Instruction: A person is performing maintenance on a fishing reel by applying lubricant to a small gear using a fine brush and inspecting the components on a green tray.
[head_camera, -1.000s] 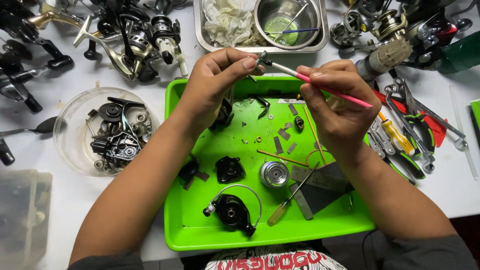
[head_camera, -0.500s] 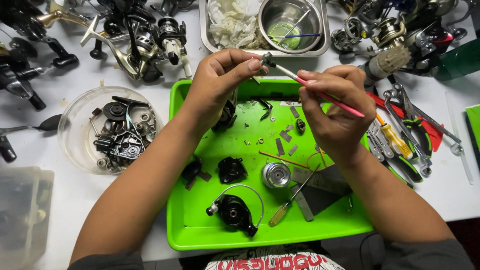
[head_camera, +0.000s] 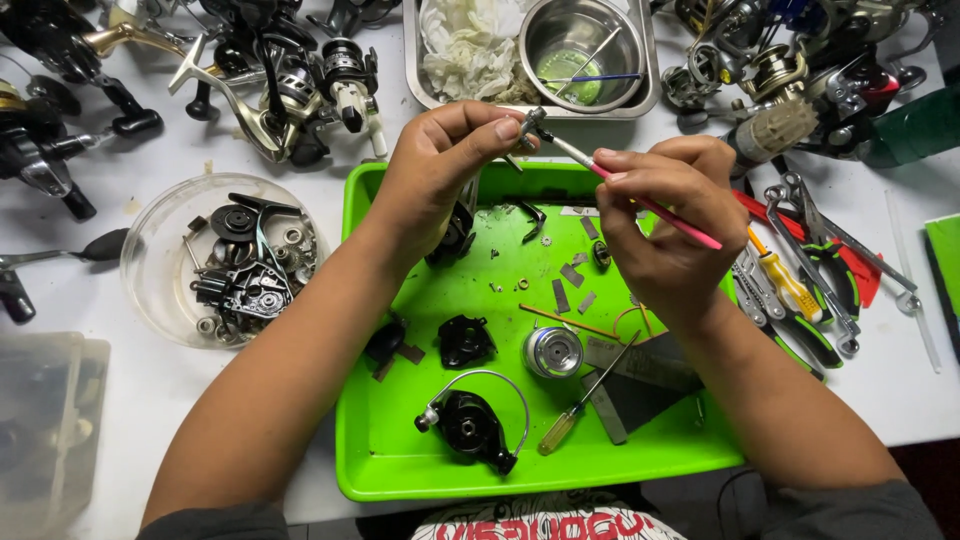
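our left hand (head_camera: 440, 170) pinches a small metal reel part (head_camera: 531, 126) between closed fingers, above the far edge of the green tray (head_camera: 400, 470). our right hand (head_camera: 665, 225) grips a thin pink brush (head_camera: 650, 203), its tip touching the part, probably spreading grease, though the tip is too small to be sure. in the tray lie a rotor with bail (head_camera: 470, 425), a silver spool (head_camera: 553, 352) and a screwdriver (head_camera: 585, 400), all apart, so reassembly is still ahead. a steel bowl (head_camera: 585, 45) sits beyond on the tabletop (head_camera: 900, 380).

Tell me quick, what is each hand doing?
Left hand: closed, pinching a small metal part.
Right hand: closed, holding a pink brush.
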